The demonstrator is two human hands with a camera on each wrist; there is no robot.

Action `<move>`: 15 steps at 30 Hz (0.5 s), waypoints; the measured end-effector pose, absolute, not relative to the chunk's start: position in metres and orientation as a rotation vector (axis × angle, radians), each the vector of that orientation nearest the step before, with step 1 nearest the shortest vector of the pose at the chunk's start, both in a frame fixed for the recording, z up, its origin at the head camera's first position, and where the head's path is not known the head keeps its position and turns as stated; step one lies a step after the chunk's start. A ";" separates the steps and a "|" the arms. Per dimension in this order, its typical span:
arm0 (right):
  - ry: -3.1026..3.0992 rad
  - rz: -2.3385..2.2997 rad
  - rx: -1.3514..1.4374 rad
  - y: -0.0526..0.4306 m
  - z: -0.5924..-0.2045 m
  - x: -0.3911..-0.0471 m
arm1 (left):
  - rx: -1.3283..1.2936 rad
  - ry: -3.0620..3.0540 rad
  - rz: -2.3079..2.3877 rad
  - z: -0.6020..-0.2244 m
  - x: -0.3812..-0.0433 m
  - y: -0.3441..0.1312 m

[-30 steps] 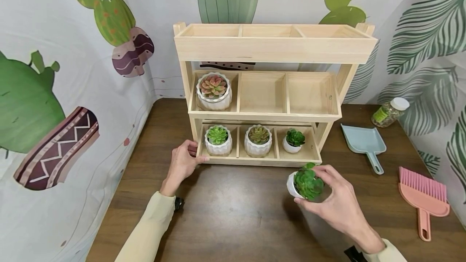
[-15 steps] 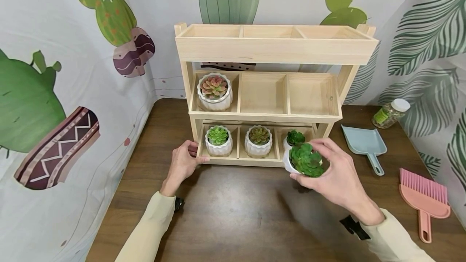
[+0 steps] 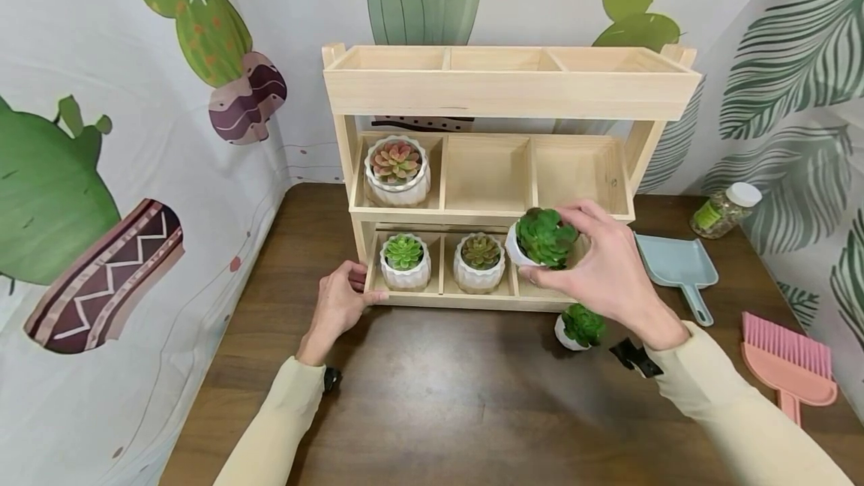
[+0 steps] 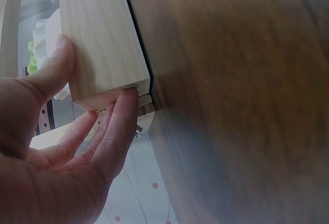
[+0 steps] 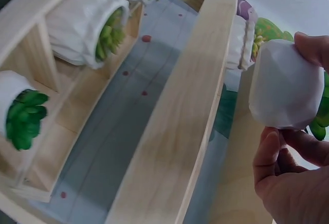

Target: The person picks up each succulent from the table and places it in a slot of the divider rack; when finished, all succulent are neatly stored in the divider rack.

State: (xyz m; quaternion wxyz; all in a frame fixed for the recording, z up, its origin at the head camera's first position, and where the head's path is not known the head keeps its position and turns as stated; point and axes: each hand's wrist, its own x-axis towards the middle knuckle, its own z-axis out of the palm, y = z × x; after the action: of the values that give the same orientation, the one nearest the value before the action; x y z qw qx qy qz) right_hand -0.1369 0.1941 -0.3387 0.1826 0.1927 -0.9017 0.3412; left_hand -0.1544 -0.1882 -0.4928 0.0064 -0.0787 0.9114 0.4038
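My right hand (image 3: 604,268) holds a small white pot (image 5: 288,85) with a dark green succulent (image 3: 545,237), pinched between thumb and fingers. It is raised at the front edge of the middle tier of a wooden three-tier shelf (image 3: 509,94). My left hand (image 3: 340,304) grips the left end of the bottom tier (image 4: 105,44), thumb on its front and fingers against its end. A bright green succulent (image 3: 403,252) and a brownish one (image 3: 480,252) stand in that tier's left and middle compartments. A small dark green plant (image 5: 25,118) in the right compartment is hidden in the head view.
A pink succulent (image 3: 395,162) sits in the middle tier's left compartment. Another green plant (image 3: 582,326) in a white pot stands on the table before the shelf. To the right are a blue dustpan (image 3: 675,261), a pink brush (image 3: 786,362) and a jar (image 3: 725,210).
My right hand has lifted the potted succulent up and slightly left, from in front of the bottom tier to the middle tier's edge. The plant on the table has come into view. My left hand stays put.
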 end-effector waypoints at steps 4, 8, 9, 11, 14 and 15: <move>-2.564 0.964 0.548 0.187 -0.329 -0.150 | -0.233 2.860 1.267 -0.493 -0.154 -0.188; -2.580 0.984 0.555 0.178 -0.322 -0.165 | -0.226 2.865 1.275 -0.493 -0.155 -0.189; -2.590 0.992 0.555 0.176 -0.320 -0.169 | -0.226 2.865 1.276 -0.494 -0.155 -0.189; -2.610 1.006 0.551 0.171 -0.319 -0.177 | -0.226 2.866 1.274 -0.494 -0.155 -0.190; -2.666 1.018 0.528 0.165 -0.317 -0.189 | -0.222 2.867 1.271 -0.495 -0.155 -0.189; -2.685 1.014 0.519 0.164 -0.316 -0.193 | -0.220 2.868 1.271 -0.495 -0.155 -0.189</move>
State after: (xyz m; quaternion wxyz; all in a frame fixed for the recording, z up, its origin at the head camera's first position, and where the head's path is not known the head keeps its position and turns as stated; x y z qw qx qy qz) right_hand -0.1926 0.1635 -0.3164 0.1123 0.1768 -0.9148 0.3455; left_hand -0.1550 -0.1894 -0.4953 -0.0013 -0.0701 0.9120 0.4042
